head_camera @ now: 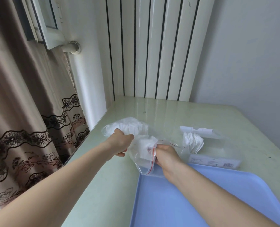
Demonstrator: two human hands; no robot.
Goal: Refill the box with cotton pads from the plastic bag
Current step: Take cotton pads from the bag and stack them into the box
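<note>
The plastic bag lies on the table's left, full of soft, light cotton pads; the left hand squeezes its middle; the right hand pinches the slippery zip edge; the box, probably open, sits right.

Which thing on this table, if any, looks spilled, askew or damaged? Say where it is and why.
Nothing looks spilled or damaged. The left hand grips the plastic bag, and the right hand pinches its red-striped opening. Cotton pads stay inside it. In the clear box, to the right, a few pads fan out unevenly.
</note>
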